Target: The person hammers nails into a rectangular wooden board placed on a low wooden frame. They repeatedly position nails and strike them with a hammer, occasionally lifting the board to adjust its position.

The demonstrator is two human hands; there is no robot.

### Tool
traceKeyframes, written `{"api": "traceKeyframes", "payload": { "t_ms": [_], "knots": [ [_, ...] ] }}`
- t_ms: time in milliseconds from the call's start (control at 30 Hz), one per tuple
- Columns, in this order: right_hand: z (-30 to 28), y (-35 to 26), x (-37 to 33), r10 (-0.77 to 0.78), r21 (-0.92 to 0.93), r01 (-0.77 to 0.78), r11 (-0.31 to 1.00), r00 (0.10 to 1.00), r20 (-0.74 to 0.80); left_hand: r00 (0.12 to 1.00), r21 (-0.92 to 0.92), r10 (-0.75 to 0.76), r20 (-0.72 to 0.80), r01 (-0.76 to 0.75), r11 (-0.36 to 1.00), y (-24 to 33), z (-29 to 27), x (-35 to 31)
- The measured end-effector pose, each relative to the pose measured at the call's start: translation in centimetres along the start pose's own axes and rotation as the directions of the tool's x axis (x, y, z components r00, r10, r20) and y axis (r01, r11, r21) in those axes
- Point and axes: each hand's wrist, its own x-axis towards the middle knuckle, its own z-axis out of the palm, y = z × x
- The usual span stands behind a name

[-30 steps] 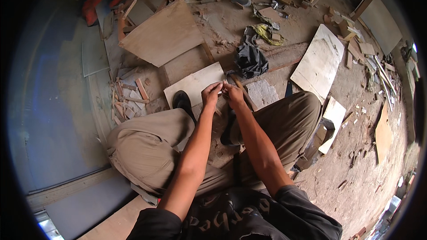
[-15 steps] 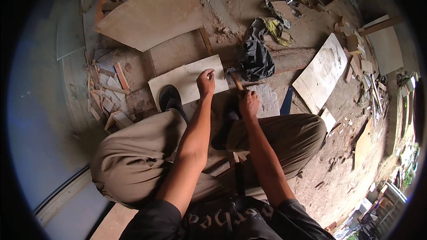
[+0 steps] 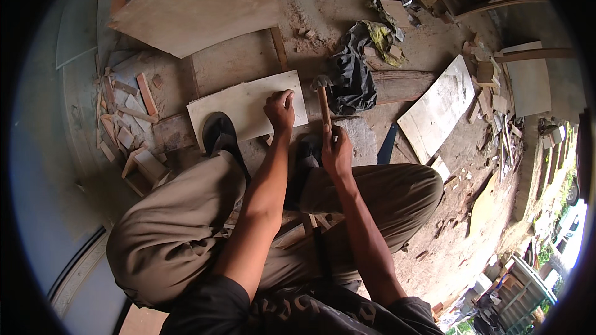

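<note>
A pale rectangular board (image 3: pixel 242 102) lies in front of me, with my left shoe (image 3: pixel 220 133) on its near left part. Over the board's right part is my left hand (image 3: pixel 280 110), its fingers curled together in a pinch. Whatever they hold, if anything, is too small to make out. My right hand (image 3: pixel 336 152) is wrapped round the wooden handle of a hammer (image 3: pixel 325 108), just right of the board. The hammer's metal head points away from me, near a crumpled black plastic sheet (image 3: pixel 357 80).
Wood offcuts (image 3: pixel 146 96) are scattered at the left. A large plywood sheet (image 3: pixel 205 6) lies beyond the board. At the right are a stained white panel (image 3: pixel 437 108) and a blue handsaw-like blade (image 3: pixel 387 144). Scrap wood (image 3: pixel 487 74) is heaped farther right.
My right hand has turned the hammer, so its handle stands straighter and more of it shows. The whole view has shifted slightly. My left hand stays pinched over the board.
</note>
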Motion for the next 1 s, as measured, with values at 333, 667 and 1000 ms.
{"api": "traceKeyframes", "payload": {
  "t_ms": [333,667,1000],
  "knots": [
    [0.4,-0.5,-0.9,0.263,0.019,-0.268,0.963,0.956,0.127,0.996,-0.016,0.075,0.049,-0.075,0.997,0.8,-1.2,0.4],
    [1.6,-0.5,-0.8,0.227,0.024,-0.234,0.972,0.962,0.149,0.998,-0.031,0.042,0.041,-0.041,0.999,-0.5,-0.4,0.1],
    [2.9,1.0,-1.1,0.2,0.098,-0.213,0.972,0.971,0.131,0.999,-0.105,0.021,0.025,-0.018,0.994,-0.6,-0.3,0.0]
  ]
}}
